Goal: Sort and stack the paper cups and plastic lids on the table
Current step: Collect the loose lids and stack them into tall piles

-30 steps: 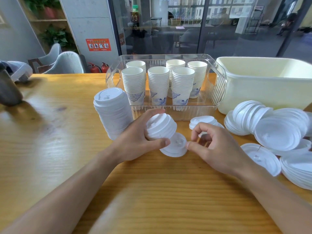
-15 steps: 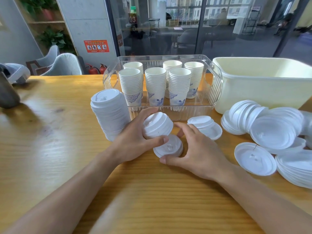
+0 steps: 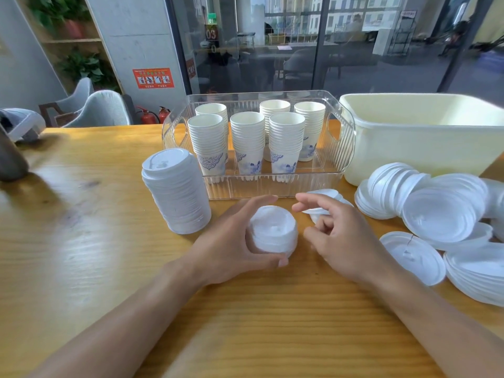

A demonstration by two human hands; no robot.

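The left hand (image 3: 231,241) grips a small stack of lids (image 3: 272,230) on the table (image 3: 81,241); the right hand (image 3: 343,238) hovers just beside it, fingers loosely curled, holding nothing.

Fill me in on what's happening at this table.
A person is sorting white plastic lids. The left hand grips a short stack of lids; the right hand hovers beside it, fingers loosely curled, seemingly empty. A tall lid stack stands left, loose lids lie right, and stacked paper cups fill the clear bin.
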